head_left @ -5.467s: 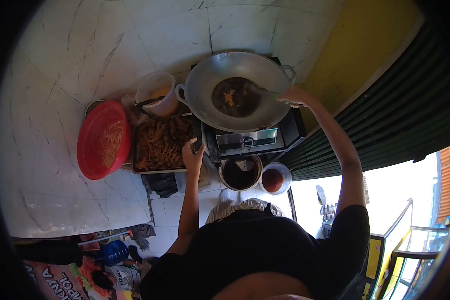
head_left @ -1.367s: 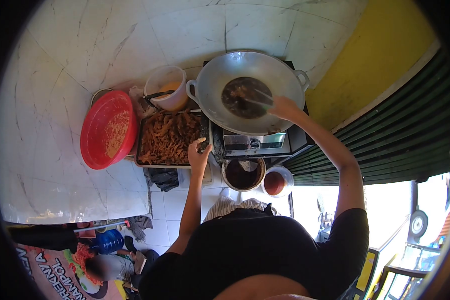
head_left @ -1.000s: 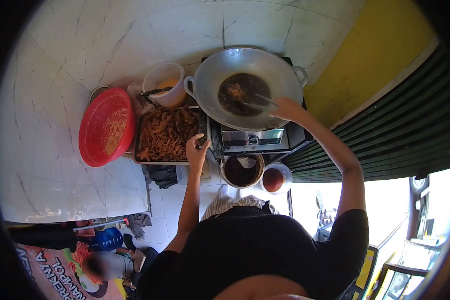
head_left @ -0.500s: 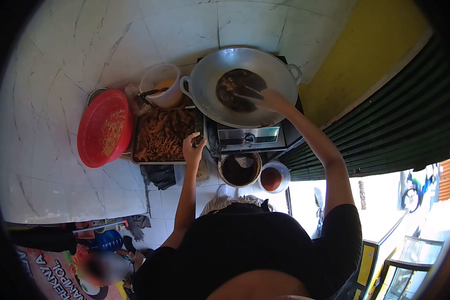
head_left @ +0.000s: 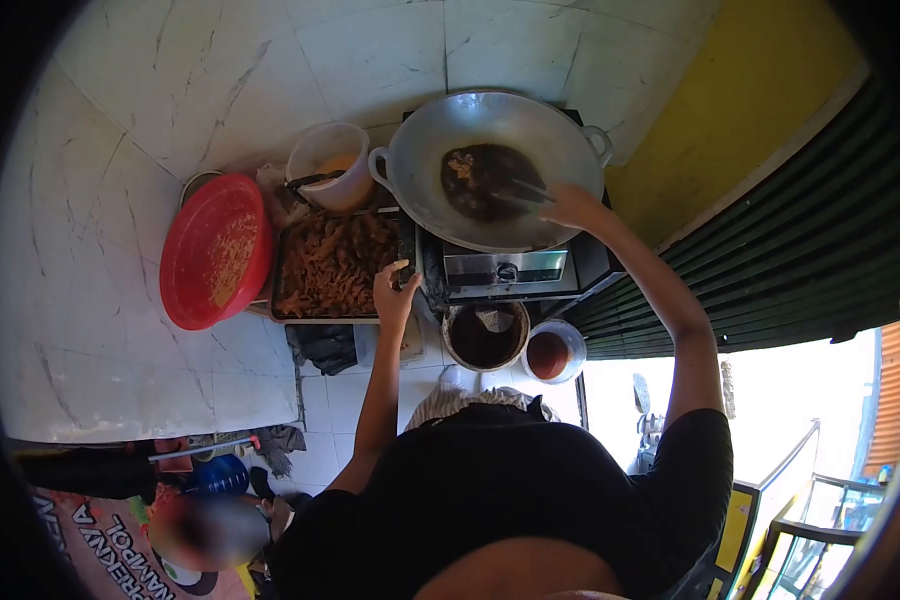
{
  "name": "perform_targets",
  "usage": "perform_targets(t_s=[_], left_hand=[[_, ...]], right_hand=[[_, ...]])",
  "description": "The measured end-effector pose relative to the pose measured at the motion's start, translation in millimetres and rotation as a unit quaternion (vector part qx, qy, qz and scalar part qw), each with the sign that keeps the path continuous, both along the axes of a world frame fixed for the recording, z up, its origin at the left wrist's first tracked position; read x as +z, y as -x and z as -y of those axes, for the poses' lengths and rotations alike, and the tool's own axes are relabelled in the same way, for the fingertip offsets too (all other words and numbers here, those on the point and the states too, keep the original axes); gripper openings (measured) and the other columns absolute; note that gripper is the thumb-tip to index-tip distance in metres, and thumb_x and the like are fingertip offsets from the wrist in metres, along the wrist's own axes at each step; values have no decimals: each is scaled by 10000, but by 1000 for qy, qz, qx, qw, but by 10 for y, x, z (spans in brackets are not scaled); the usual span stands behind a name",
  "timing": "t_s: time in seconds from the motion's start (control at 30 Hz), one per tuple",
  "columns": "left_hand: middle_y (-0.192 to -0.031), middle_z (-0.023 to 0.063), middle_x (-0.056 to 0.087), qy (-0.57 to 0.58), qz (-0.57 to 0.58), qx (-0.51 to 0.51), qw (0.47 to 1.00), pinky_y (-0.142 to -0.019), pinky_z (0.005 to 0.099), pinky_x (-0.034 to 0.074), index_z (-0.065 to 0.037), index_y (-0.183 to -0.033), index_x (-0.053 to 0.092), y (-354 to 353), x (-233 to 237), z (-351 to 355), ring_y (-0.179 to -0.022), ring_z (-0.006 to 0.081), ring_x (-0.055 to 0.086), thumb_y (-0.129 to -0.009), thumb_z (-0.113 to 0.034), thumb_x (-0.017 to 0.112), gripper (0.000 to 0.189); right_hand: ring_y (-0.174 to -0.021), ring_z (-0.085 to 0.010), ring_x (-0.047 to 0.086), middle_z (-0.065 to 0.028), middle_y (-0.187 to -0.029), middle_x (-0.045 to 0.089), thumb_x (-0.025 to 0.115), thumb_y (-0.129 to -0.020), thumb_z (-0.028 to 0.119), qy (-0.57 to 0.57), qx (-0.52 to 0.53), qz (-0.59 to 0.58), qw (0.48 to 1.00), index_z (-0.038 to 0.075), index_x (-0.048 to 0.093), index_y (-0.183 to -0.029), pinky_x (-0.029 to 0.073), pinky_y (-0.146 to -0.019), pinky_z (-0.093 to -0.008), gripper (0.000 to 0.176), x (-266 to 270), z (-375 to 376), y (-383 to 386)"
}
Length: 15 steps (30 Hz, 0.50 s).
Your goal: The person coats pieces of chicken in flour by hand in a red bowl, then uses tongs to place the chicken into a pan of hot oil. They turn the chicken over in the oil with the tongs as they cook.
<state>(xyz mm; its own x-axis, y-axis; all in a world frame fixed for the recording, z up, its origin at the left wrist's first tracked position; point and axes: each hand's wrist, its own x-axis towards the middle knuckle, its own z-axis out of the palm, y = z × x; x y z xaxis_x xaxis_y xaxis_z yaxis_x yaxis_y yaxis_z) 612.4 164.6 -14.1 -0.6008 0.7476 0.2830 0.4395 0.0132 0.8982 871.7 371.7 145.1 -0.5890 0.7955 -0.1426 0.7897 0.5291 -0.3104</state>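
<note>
My right hand is closed on metal tongs, held over the right side of a large wok. The tips reach into dark oil, where a light brown clump floats at the left. My left hand is at the right edge of a tray heaped with brown fried pieces. Its thumb and forefinger are apart, with nothing visible held between them.
Left of the tray is a red basin with crumbs. A clear bucket stands behind it. Below the stove are a dark pot and a tub of red liquid. A person is at the lower left.
My right hand and the tongs have shifted slightly right, away from the clump, which shows more clearly. The whole view has moved a little; my left hand stays by the tray edge.
</note>
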Motion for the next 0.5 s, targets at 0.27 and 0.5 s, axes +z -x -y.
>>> perform_targets(t_s=[0.27, 0.5], left_hand=[[-883, 80, 554, -4, -6, -2, 1000, -716, 286, 420, -57, -947, 604, -9, 12, -6, -781, 188, 511, -660, -180, 714, 331], [-874, 76, 554, -15, -2, -4, 1000, -722, 288, 417, -52, -947, 602, -7, -12, 0, -783, 189, 508, -666, -181, 709, 327]], right_hand=[[-697, -318, 603, -218, -711, 599, 663, -593, 321, 53, -31, -92, 994, -62, 606, -773, 464, -642, -378, 427, 121, -168, 247], [-727, -332, 604, -218, -758, 608, 644, -598, 295, 11, -29, -36, 999, -33, 620, -777, 474, -671, -392, 375, -100, -264, 570]])
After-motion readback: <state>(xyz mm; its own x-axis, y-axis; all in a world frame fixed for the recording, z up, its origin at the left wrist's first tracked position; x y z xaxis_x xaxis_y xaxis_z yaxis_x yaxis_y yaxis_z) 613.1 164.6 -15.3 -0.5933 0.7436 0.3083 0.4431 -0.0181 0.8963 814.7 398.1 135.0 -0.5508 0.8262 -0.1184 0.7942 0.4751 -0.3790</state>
